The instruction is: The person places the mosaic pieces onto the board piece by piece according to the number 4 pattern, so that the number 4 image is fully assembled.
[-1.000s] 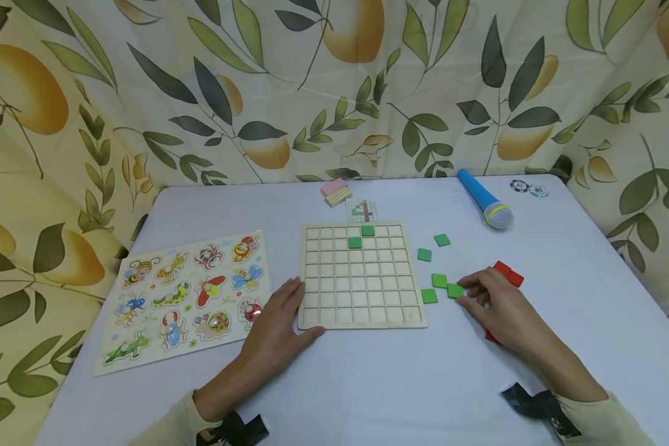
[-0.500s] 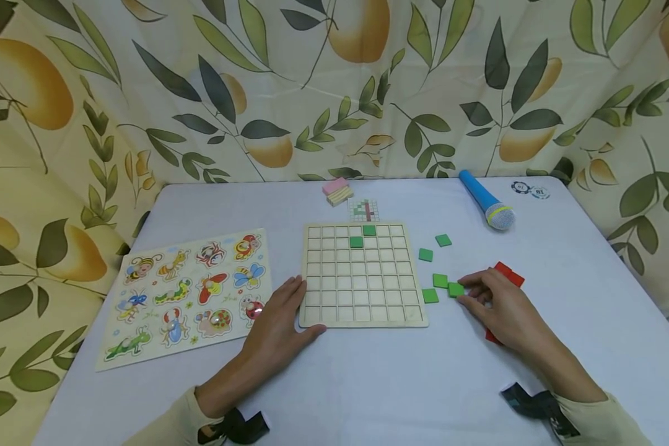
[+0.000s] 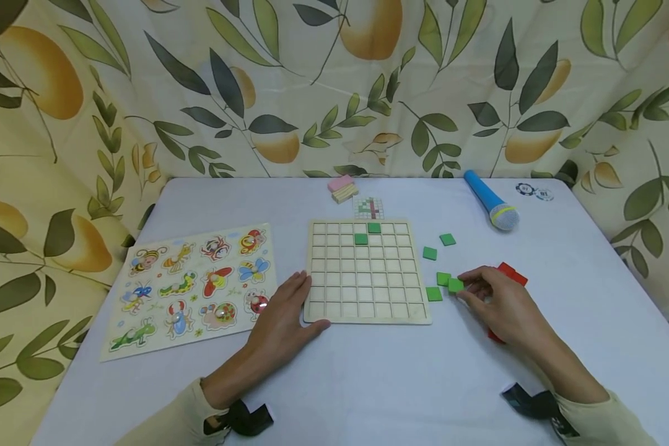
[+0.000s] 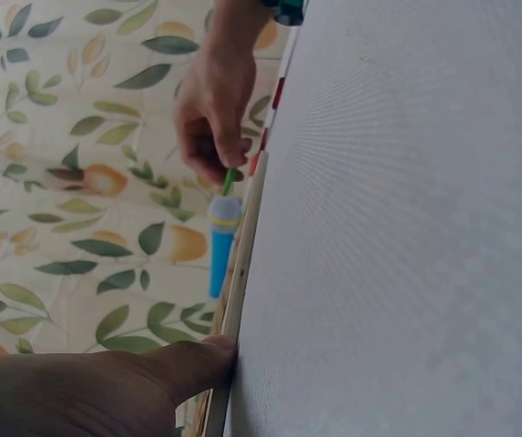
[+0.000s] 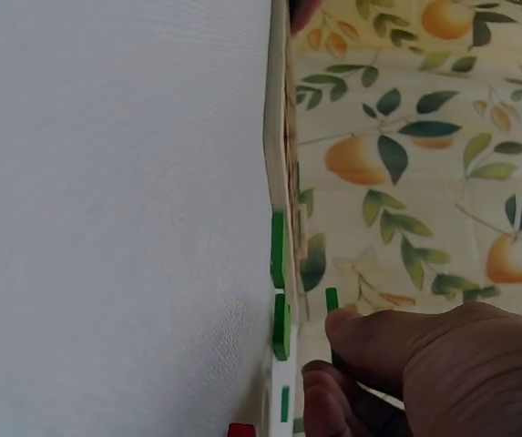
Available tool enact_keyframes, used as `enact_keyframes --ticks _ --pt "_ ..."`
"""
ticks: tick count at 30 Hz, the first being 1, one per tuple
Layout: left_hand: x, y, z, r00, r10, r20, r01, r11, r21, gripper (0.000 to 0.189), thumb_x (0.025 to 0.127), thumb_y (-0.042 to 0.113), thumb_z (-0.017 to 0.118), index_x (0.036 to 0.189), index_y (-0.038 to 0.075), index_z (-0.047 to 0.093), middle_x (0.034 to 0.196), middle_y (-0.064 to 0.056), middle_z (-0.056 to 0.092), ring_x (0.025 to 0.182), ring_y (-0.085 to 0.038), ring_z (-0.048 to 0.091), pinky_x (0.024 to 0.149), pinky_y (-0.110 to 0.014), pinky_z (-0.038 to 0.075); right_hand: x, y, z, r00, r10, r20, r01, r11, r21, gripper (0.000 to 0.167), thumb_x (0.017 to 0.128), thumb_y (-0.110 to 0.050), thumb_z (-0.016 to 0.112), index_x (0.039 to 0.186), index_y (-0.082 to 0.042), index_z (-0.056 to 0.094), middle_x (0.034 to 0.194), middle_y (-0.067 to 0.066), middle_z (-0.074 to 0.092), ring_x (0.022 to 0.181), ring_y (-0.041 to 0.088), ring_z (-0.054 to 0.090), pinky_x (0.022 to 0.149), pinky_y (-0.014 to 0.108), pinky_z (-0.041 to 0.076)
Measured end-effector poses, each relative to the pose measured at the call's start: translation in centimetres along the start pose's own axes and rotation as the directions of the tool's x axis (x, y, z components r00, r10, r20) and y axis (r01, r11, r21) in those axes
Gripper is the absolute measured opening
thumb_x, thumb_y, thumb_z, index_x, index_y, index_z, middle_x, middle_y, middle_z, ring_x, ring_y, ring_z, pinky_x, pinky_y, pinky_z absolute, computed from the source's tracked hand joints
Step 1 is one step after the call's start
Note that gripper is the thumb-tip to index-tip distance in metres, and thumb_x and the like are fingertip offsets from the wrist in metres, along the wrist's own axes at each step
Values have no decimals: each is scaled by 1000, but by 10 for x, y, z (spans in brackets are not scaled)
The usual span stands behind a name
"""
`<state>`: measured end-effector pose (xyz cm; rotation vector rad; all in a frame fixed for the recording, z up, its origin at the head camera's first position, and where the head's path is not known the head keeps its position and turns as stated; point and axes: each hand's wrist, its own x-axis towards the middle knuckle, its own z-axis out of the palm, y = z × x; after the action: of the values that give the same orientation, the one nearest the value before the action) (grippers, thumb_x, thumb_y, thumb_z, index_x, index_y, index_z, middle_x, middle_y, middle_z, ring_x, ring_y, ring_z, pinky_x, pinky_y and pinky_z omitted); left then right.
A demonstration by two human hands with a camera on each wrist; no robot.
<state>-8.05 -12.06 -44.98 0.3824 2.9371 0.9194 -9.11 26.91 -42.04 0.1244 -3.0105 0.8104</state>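
Observation:
My right hand (image 3: 502,303) pinches a green square tile (image 3: 454,285) between thumb and fingertips, just right of the board. The right wrist view shows this tile (image 5: 332,299) edge-on and raised above the table. My left hand (image 3: 279,313) rests at the near left corner of the wooden grid board (image 3: 368,311), its fingers along the left side. In the left wrist view the thumb (image 4: 208,361) presses on the board's edge. Two green tiles (image 3: 361,239) sit in cells of the grid near its far side. Several loose green tiles (image 3: 430,253) lie right of the board.
Red tiles (image 3: 513,274) lie beside and partly under my right hand. A small pattern card (image 3: 368,208) and pink and cream blocks (image 3: 342,189) stand behind the board. An insect puzzle board (image 3: 189,291) is at left, a blue toy microphone (image 3: 490,201) at back right.
The pinched green tile has risen slightly and shifted a little left relative to the loose tiles. The head view has shifted slightly. My left hand stays at the board's corner.

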Motion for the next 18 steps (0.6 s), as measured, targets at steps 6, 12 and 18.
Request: enact_keyframes --ticks 6,12,18 --pt "0 0 0 1000 9 0 -9 1000 6 93 88 41 89 160 0 46 171 -17 41 161 -35 36 128 -55 38 3 -11 -6 998 -69 4 69 998 15 36 92 -11 84 125 -7 69 108 7 75 91 19 66 73 12 51" --pt "0 1 0 1000 11 -2 -11 1000 19 93 88 41 88 160 -1 46 170 -17 41 161 -35 37 128 -54 38 11 -20 -12 990 -139 16 139 990 6 31 93 -8 82 121 -7 69 106 4 76 88 15 64 73 13 53" --pt "0 1 0 1000 12 -8 -12 1000 23 92 88 40 88 159 -1 46 170 -18 42 161 -36 37 128 -54 39 27 -44 -13 981 -182 66 182 983 10 31 94 -10 82 120 -6 67 104 5 74 89 16 63 73 17 54"
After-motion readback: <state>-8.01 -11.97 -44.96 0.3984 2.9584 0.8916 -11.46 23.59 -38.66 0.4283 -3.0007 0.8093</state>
